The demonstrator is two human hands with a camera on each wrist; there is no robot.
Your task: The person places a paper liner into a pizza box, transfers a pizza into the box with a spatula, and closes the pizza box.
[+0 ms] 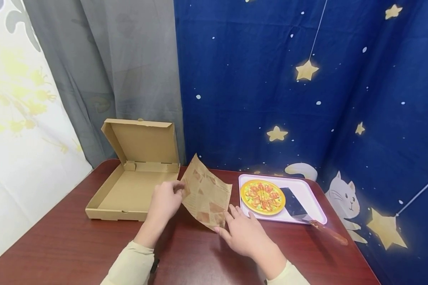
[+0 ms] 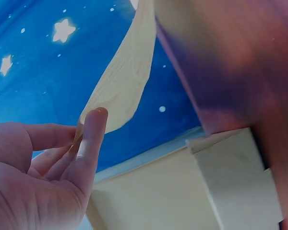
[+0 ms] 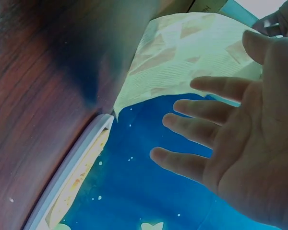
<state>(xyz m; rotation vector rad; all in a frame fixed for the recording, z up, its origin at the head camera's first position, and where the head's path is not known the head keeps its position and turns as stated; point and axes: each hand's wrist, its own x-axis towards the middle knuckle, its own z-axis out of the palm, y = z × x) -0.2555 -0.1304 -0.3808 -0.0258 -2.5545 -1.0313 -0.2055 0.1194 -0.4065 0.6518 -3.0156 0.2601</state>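
Head view: the tan, brown-printed paper sheet [image 1: 207,190] leans just right of the left hand [image 1: 167,200], which pinches its left edge. The right hand [image 1: 244,233], fingers spread, is at its lower right edge, touching or not I can't tell; the open brown cardboard box [image 1: 110,215] stands nearer the left hand.

Looks light brown on the paper [image 1: 207,194], with darker patches and thin lines; plain brown on the box [image 1: 142,142]; yellow, red and green on the pizza [image 1: 262,197]. Shows yellow stars [image 1: 307,71] on the blue curtain [image 1: 242,91].
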